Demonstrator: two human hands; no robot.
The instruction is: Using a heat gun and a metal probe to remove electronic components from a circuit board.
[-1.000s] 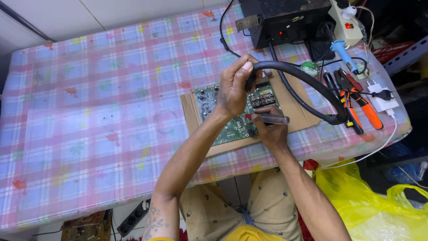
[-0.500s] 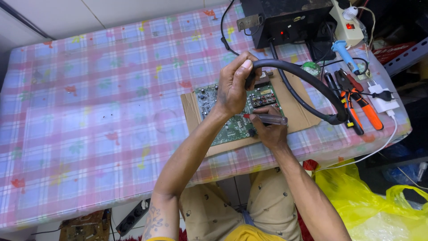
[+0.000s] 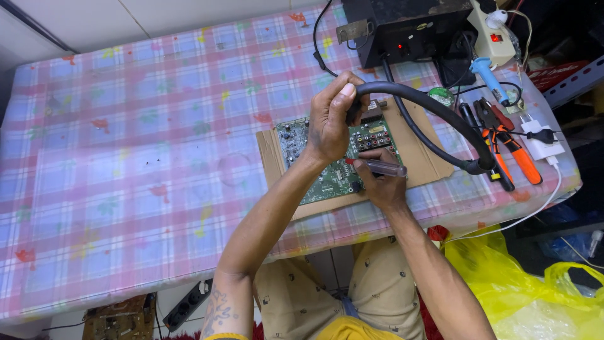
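left hand (image 3: 332,119): your fingers are wrapped tight around the handle end of the thick black hose (image 3: 434,107), nozzle end pointed down at the board; the hose arcs right and back to the black box-shaped station (image 3: 409,28) at the table's far edge.
right hand (image 3: 380,182): closed on a clear-handled screwdriver (image 3: 380,167) with a red end, lying nearly flat across the board's near right corner.
circuit board (image 3: 327,160): green, lying flat on a sheet of brown cardboard (image 3: 428,157), under both of your hands.
table (image 3: 126,157): covered in a pink checked cloth.
tools to your right: orange-handled pliers (image 3: 513,148) and a black-handled tool lie just beside the cardboard; a blue-handled tool (image 3: 487,75) sits near a white power strip (image 3: 491,28).
chargers: a white plug adapter (image 3: 538,135) with a white cable running off the table edge.
below the table: a yellow plastic bag (image 3: 535,289) by your right knee.
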